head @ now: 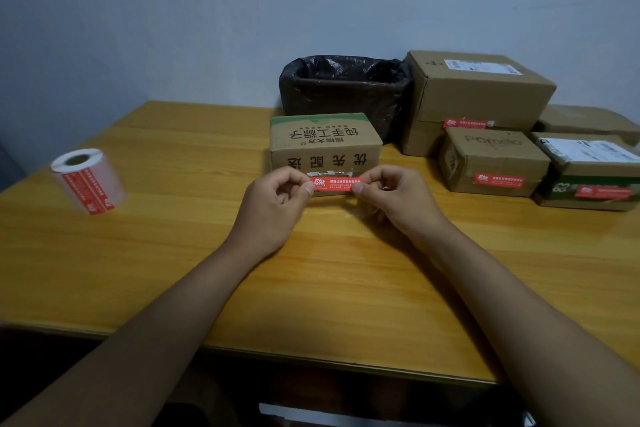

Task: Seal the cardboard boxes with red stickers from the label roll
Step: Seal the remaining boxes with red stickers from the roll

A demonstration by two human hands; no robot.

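A red sticker [335,184] is stretched flat between my two hands, right in front of the lower front face of a small cardboard box [325,142] with green trim and printed characters. My left hand [277,204] pinches the sticker's left end with thumb and fingers. My right hand [391,198] pinches its right end. Whether the sticker touches the box I cannot tell. The label roll [88,180] of red stickers lies on the table at the far left, apart from both hands.
The wooden table [207,270] carries several cardboard boxes [491,163] at the right, three showing red stickers on their fronts. A bin with a black bag [343,90] stands behind the small box against the wall. The table's front edge runs close to me.
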